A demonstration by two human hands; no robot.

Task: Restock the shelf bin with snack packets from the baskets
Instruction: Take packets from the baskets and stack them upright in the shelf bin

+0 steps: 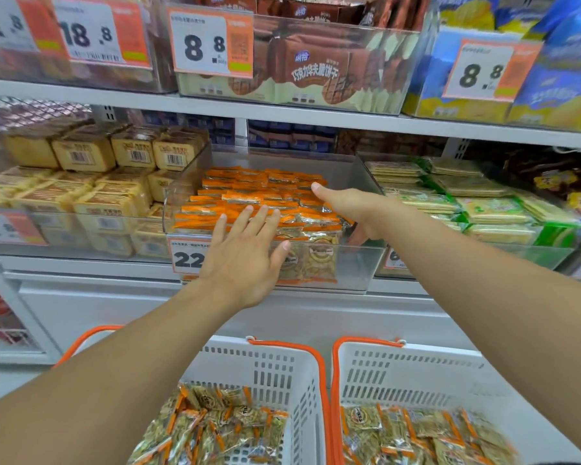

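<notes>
**A:** Big picture: the clear shelf bin (359,263) sits mid-shelf, stocked with orange-edged snack packets (265,193), stacked flat in rows and standing upright at the front wall.

**B:** And below, two white baskets, left basket (282,370) and right basket (416,370), both with loose packets heaped in the bottom.

**A:** Hands now. The left hand (245,253) lies flat, fingers straight and spread, over the front rows. It grips nothing.

**B:** The right hand (353,209) reaches into the bin's right side, one digit stretched out; the rest dip behind the packets, so whether they hold anything I cannot tell.

**A:** Handling, I'd judge: light, crinkly, slippery film, brittle contents. Pinch the flat faces, several together, without squeezing.
</notes>
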